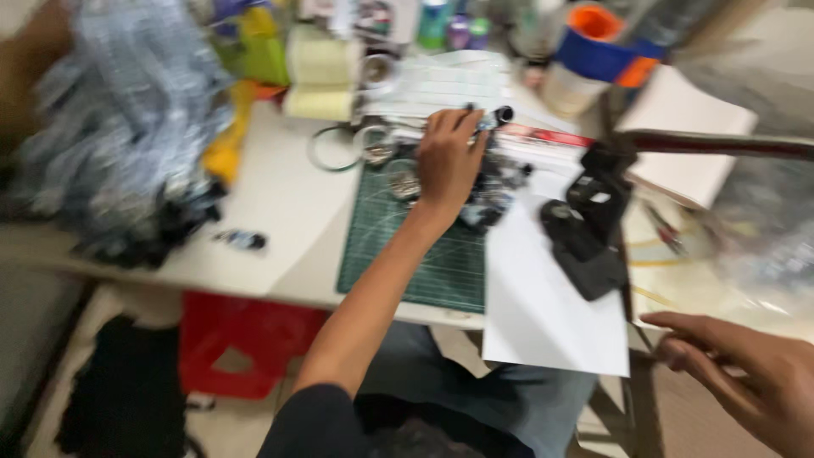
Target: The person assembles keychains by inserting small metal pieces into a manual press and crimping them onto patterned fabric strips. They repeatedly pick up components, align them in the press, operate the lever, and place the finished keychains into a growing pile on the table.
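Green cutting mat [424, 263] lying centre frame; left hand [448, 161] reaching over it, fingers curling onto small dark parts [492, 199], grasp unclear through blur. Right hand [755, 382] hovering lower right, fingers spread, holding nothing, beside white sheet [551, 314].

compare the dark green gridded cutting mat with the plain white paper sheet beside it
The dark green gridded cutting mat carries small parts and lies wholly on the white table; the plain white paper sheet holds a black tool and overhangs the table's near edge. The left hand reaches over the mat, not the paper. Both lie flat.
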Available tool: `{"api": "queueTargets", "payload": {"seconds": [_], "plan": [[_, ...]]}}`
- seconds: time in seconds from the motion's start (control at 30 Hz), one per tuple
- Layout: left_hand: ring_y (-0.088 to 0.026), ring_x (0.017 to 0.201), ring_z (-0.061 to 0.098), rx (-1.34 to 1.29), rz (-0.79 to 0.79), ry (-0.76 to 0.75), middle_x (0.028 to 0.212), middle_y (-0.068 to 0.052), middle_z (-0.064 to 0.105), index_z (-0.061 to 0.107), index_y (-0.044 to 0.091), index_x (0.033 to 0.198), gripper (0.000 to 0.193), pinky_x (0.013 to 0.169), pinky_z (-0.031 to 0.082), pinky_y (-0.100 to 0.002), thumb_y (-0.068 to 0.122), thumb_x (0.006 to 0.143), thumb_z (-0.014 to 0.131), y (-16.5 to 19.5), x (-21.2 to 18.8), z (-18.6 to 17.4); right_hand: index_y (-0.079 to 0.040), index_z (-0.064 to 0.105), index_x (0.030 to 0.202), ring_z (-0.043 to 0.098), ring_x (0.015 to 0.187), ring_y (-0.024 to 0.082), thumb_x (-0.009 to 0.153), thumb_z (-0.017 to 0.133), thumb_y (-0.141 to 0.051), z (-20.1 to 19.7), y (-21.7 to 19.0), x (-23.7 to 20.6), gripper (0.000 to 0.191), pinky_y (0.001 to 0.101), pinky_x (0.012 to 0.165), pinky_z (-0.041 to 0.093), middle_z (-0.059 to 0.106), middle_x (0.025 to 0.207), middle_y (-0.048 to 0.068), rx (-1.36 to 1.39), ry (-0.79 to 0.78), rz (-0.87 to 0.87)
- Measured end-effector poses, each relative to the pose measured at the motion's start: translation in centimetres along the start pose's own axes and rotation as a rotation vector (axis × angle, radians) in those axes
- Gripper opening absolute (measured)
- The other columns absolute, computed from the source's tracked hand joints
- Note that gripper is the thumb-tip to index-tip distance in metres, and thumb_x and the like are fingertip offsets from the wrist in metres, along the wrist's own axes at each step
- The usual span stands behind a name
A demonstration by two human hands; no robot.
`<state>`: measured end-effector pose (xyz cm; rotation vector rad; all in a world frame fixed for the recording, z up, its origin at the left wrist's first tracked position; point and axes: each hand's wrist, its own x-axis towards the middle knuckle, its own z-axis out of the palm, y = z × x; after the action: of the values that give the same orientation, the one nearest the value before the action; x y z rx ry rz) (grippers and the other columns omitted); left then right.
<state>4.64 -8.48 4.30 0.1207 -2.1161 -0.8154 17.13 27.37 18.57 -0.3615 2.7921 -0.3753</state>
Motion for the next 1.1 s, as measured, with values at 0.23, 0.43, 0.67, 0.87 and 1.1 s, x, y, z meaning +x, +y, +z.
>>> {"api": "queueTargets", "payload": {"seconds": [0.23, 0.43, 0.67, 0.87, 1.1], "plan": [[-0.039, 0.126, 0.055, -0.089, 0.011, 0.056, 0.122, -0.015, 0.071, 0.070, 0.004, 0.125, 0.037, 0.104, 0.043, -0.048, 0.021, 0.092, 0.073, -2.9, -0.3, -2.9, -0.026, 0.070, 0.136, 0.076, 0.077, 0.015, 0.100, 0.067, -0.027, 3.4, -5.4, 5.8, 0.037, 0.0323, 0.069, 0.063, 0.080, 0.094, 0.000, -0.029, -0.252, -0.024], [-0.035, 0.118, 0.063, -0.058, -0.072, 0.037, 0.113, -0.014, 0.074, 0.073, 0.007, 0.118, 0.027, 0.105, 0.049, -0.043, 0.019, 0.093, 0.074, -7.2, -5.8, -13.6, -0.020, 0.072, 0.125, 0.071, 0.064, 0.019, 0.093, 0.067, -0.031, 7.0, -11.4, 10.8, 0.034, 0.0351, 0.060, 0.059, 0.082, 0.086, 0.005, 0.026, -0.237, -0.391], [-0.037, 0.112, 0.059, 0.369, -0.208, -0.140, 0.109, -0.015, 0.071, 0.075, 0.005, 0.117, 0.033, 0.098, 0.049, -0.046, 0.005, 0.084, 0.069, -14.0, -10.3, -28.6, -0.013, 0.077, 0.111, 0.069, 0.074, 0.031, 0.094, 0.068, -0.027, 9.2, -15.8, 17.0, 0.024, 0.0410, 0.069, 0.054, 0.074, 0.094, 0.012, 0.039, 0.034, -0.663], [-0.039, 0.128, 0.052, 0.549, -0.028, -0.315, 0.123, -0.014, 0.069, 0.075, 0.007, 0.107, 0.022, 0.099, 0.046, -0.051, 0.012, 0.085, 0.074, -15.2, -11.6, -30.7, -0.017, 0.079, 0.104, 0.069, 0.091, 0.034, 0.094, 0.067, -0.027, 12.2, -22.1, 23.5, 0.018, 0.0470, 0.073, 0.054, 0.074, 0.101, 0.008, -0.116, 0.155, -0.812], [-0.032, 0.103, 0.069, 0.368, -0.340, -0.380, 0.100, -0.011, 0.074, 0.071, 0.005, 0.100, 0.020, 0.088, 0.053, -0.044, 0.015, 0.085, 0.079, -14.0, -10.8, -29.6, -0.019, 0.079, 0.089, 0.072, 0.082, 0.036, 0.081, 0.074, -0.022, 17.0, -26.0, 28.3, 0.011, 0.0479, 0.070, 0.057, 0.074, 0.087, 0.014, -0.431, 0.077, -0.774]]}}
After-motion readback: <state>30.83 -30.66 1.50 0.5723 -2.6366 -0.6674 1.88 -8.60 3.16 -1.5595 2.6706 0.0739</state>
